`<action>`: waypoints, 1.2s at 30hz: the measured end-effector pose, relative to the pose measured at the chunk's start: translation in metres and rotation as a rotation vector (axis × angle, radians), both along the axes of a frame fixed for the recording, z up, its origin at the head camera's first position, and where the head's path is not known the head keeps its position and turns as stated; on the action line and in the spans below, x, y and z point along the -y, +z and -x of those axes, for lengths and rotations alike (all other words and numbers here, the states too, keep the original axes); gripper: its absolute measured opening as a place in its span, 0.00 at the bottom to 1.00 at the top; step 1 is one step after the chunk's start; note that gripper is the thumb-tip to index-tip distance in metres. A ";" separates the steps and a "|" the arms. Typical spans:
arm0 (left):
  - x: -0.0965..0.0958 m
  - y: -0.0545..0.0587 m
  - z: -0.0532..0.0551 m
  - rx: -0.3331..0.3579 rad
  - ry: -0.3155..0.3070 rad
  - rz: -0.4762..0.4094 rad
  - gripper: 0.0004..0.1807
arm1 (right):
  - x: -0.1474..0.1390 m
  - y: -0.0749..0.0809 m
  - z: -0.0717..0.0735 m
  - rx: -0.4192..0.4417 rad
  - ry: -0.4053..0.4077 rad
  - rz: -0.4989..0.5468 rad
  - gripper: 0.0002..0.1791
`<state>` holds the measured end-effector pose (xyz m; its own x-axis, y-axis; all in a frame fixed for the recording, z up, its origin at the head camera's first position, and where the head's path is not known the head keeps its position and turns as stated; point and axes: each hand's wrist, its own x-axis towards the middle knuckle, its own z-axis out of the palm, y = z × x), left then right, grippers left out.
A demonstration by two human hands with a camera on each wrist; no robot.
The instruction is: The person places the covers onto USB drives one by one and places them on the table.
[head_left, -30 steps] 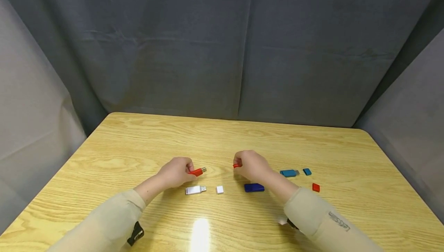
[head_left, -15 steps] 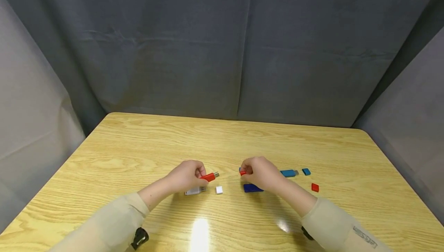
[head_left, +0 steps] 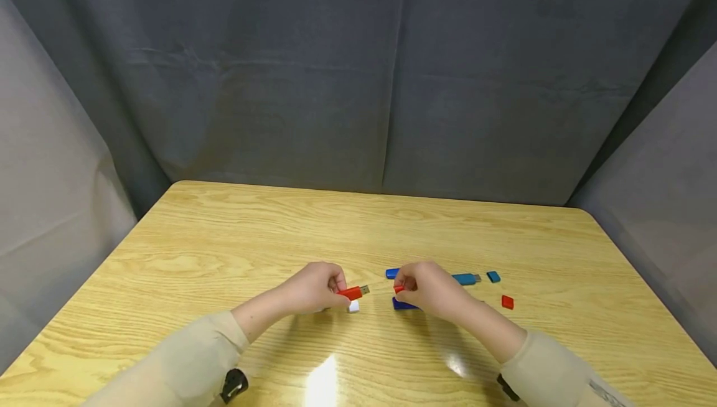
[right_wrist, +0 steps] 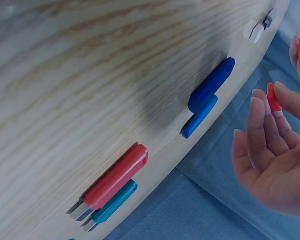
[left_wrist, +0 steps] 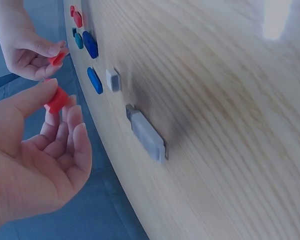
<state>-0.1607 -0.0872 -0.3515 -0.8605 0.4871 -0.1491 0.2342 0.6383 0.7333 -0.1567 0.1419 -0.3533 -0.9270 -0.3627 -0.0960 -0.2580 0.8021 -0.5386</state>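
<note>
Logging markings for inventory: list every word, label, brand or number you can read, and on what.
None can be read.
Dark lettering on the beige fabric right sleeve: too blurred, cut by the head view's lower edge.
Held red plastic USB stick: no legible marking.

The head view is looking forward and down from above the near side, taking in the whole work from farthest away — the table [head_left: 269, 214] and the far curtain [head_left: 252, 83] too. The left wrist view is looking from close beside the left hand [left_wrist: 40, 155], turned sideways and facing right and far. The right wrist view is facing left and far, close beside the right hand [right_wrist: 275, 160]. All three are sharing both hands and the dark blue stick [right_wrist: 211, 85].
</note>
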 end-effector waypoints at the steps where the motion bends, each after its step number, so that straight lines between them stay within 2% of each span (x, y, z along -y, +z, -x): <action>1: -0.001 0.000 0.000 0.011 -0.001 -0.007 0.09 | -0.001 0.000 -0.001 0.007 -0.001 0.004 0.05; 7: -0.004 -0.001 -0.001 0.050 -0.005 -0.044 0.09 | -0.003 0.001 -0.006 0.037 0.016 0.022 0.03; 20: -0.012 -0.003 -0.004 0.049 -0.035 -0.057 0.05 | -0.007 0.002 -0.009 0.081 0.038 0.070 0.03; 36: -0.016 -0.005 -0.008 0.045 -0.048 -0.058 0.03 | -0.011 0.004 -0.014 0.117 -0.009 0.091 0.02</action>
